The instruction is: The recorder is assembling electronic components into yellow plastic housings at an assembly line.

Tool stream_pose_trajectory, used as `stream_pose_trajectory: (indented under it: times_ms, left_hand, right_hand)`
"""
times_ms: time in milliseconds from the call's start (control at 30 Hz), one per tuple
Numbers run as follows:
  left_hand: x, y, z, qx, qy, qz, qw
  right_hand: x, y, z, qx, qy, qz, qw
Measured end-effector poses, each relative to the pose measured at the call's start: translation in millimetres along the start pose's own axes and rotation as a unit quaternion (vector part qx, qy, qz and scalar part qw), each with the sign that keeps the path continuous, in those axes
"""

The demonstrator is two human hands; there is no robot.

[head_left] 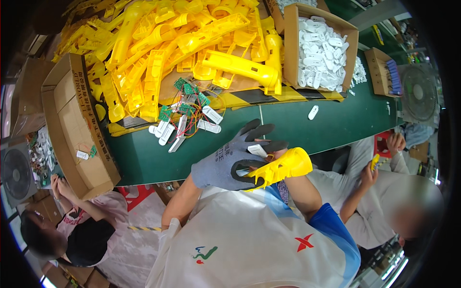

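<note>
My left hand [223, 161], in a grey-blue glove with dark fingertips, is closed at the near end of a yellow plastic housing half [285, 168], its thumb against the edge. Its other fingers reach out over the bench. Beside those fingers a small white plastic piece [257, 151] shows, partly covered; which hand bears it is unclear. My right hand [277, 154] is at the far side of the housing, mostly hidden behind it, and appears to grip it. Just beyond lie green circuit boards [185, 86] with red wires and white plastic pieces [178, 137].
Yellow housings [192, 43] are heaped at the back. A cardboard box [290, 53] of white parts stands back right; a long open carton [72, 129] is at left. One white piece [313, 113] lies on the green bench [288, 125]. People sit at both sides; fans stand beyond.
</note>
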State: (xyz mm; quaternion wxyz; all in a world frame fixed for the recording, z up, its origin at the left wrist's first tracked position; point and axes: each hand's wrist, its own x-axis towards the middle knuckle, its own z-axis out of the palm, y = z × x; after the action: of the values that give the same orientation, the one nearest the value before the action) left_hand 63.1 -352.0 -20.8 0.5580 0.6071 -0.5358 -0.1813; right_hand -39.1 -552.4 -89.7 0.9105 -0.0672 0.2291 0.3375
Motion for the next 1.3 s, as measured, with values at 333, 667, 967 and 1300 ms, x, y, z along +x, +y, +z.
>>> stream_pose_trajectory:
  times_ms: [333, 667, 967, 1300]
  left_hand:
    - [-23, -23, 10, -0.474, 0.366, -0.011, 0.801]
    - [-25, -28, 32, -0.288, 0.596, -0.147, 0.735]
    - [-13, 7, 23, -0.482, 0.492, -0.175, 0.704]
    - [-31, 3, 9, -0.407, 0.394, -0.267, 0.779]
  right_hand:
    - [-11, -3, 61, -0.292, -0.008, -0.269, 0.918]
    - [-1, 15, 111, -0.643, 0.243, -0.432, 0.584]
    - [22, 29, 104, -0.523, 0.194, -0.519, 0.647]
    - [12, 3, 84, -0.561, 0.133, -0.417, 0.702]
